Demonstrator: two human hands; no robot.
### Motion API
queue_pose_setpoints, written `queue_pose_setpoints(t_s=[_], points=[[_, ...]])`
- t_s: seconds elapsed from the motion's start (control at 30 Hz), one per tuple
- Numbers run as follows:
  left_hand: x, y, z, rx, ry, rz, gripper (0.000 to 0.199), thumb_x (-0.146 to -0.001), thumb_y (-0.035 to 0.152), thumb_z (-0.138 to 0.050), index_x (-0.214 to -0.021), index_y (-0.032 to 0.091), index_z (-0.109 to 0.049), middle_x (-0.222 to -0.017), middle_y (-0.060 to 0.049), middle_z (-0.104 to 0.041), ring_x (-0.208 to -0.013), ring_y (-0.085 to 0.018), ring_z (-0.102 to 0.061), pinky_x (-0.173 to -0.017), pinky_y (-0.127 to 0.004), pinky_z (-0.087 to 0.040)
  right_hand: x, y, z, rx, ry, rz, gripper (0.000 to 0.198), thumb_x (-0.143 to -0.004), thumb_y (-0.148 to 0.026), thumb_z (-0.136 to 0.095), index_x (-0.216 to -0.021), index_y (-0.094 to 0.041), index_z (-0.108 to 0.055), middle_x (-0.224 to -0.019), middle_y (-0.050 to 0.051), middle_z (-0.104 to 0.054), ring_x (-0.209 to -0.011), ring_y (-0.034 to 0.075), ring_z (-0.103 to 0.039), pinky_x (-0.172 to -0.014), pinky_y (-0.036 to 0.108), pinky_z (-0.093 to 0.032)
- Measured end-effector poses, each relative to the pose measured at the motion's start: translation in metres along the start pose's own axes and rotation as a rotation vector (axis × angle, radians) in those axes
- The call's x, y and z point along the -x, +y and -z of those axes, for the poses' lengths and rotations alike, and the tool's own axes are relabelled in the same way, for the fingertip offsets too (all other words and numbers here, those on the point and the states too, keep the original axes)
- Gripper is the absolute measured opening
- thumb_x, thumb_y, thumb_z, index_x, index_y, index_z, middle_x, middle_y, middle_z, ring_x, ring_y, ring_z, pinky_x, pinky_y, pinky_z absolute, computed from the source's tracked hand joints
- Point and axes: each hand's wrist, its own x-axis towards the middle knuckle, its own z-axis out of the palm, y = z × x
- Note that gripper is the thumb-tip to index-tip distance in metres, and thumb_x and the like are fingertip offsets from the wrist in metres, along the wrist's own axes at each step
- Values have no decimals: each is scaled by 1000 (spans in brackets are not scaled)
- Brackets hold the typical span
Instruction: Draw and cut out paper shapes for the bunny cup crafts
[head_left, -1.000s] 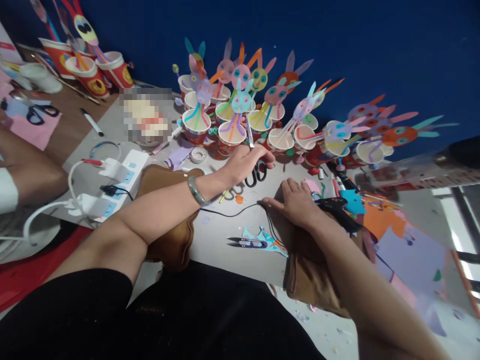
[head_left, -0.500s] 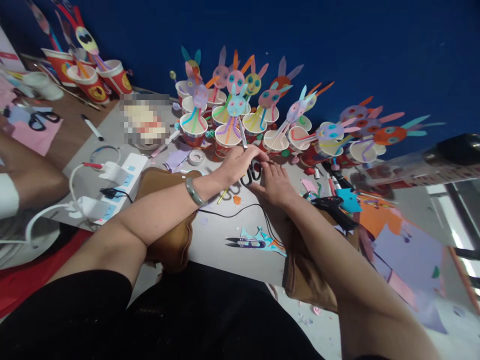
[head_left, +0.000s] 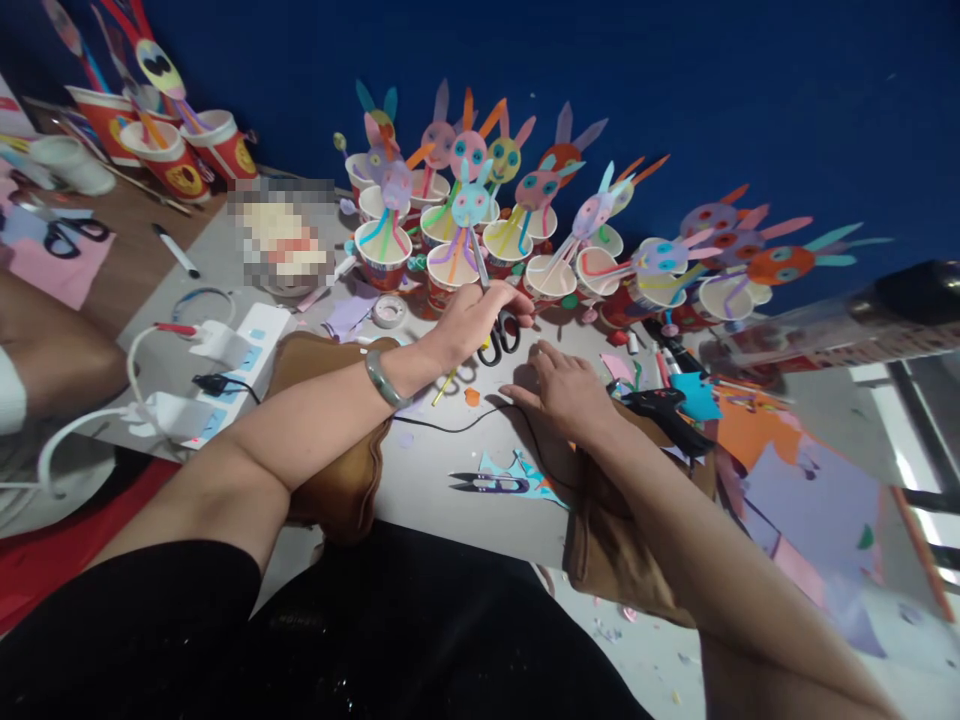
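My left hand (head_left: 474, 318), with a bangle on its wrist, grips a pair of scissors (head_left: 481, 266) around the middle; the blades point away and the black handle rings hang toward me. Apart from it, my right hand (head_left: 564, 388) rests low over the table with fingers stretched out, holding nothing. An orange paper scrap (head_left: 472, 397) lies between the two hands. Nearer me are thread snips (head_left: 491, 483) beside a light-blue paper scrap (head_left: 551, 488). Just beyond the scissors stands a paper cup (head_left: 448, 290) bearing a light-blue rabbit-like face (head_left: 472, 205).
Several similar cups with paper figures line the blue wall. A power strip (head_left: 244, 375) and tape roll (head_left: 388, 312) lie left. A black glue gun (head_left: 675, 420) is at right, with coloured paper (head_left: 810, 520) beyond. A cable (head_left: 465, 430) crosses the table. Another person's arm (head_left: 60, 340) shows far left.
My right hand has drawn away from the scissors, back toward me and slightly right. My left hand keeps the scissors in nearly the same place.
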Motion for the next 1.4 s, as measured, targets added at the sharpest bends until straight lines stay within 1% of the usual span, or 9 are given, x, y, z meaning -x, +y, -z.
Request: queue_pose_setpoints(t_s=[0.17,0.33,0.43,0.53,0.7,0.8,0.97,1.17,1.4], points=[[1,6,1,-15,9,-1,33,-95,20,-41,-76,13,-67,-75,-5,-74,-72,-10,-67,-73,-21,-52,-26,3,-20,-59,69,-15,90,-93,-76,-30,-144,-4,-47,-153,27,-46,-142,41,-41,-112,54,-34],[-2,5,3,-14,16,15,32,-95,22,-41,-78,13,-67,-75,-5,-75,-71,-11,-67,-71,-22,-52,4,9,-29,45,49,-37,109,-86,-85,-26,-141,8,-46,-144,36,-51,-138,45,-46,-118,58,-23],[-3,2,3,-5,4,6,33,-95,23,-41,-78,13,-68,-76,-6,-75,-70,-12,-67,-71,-24,-53,31,7,-20,137,19,-44,109,-84,-88,-21,-127,5,-58,-120,33,-65,-123,45,-57,-118,61,-19],[-2,0,3,-12,3,-10,31,-95,22,-43,-79,13,-68,-76,-5,-75,-70,-11,-66,-72,-23,-52,40,4,-14,202,-12,-55,107,-85,-88,-19,-116,3,-64,-105,30,-69,-113,43,-62,-117,62,-19],[-2,0,2,-10,3,-20,32,-95,22,-42,-76,14,-67,-74,-4,-73,-69,-10,-65,-70,-23,-51,18,6,-20,201,64,-159,108,-87,-86,-19,-129,7,-55,-124,34,-63,-122,43,-57,-117,60,-20],[-2,1,3,10,4,-13,33,-95,21,-42,-74,14,-66,-72,-4,-72,-67,-10,-64,-70,-23,-52,12,9,-17,181,0,-207,110,-85,-88,-21,-122,9,-59,-114,35,-66,-113,44,-62,-116,62,-18],[-2,2,2,13,-3,-4,32,-95,21,-43,-76,13,-67,-73,-4,-73,-67,-10,-64,-69,-23,-51,30,0,-7,207,-57,-158,108,-84,-88,-18,-110,4,-67,-100,32,-71,-105,43,-65,-116,65,-16],[0,5,1,-14,11,3,33,-96,20,-41,-77,13,-66,-74,-5,-73,-69,-10,-65,-72,-23,-52,61,-15,-19,226,62,-23,110,-85,-88,-24,-126,7,-60,-134,36,-60,-129,46,-53,-117,59,-23],[0,2,2,-56,-14,-25,34,-96,24,-40,-78,13,-67,-76,-5,-74,-74,-11,-66,-75,-24,-52,73,-8,-7,194,88,19,85,-90,-80,-34,-105,-4,-71,-107,26,-72,-117,41,-60,-116,58,-26]])
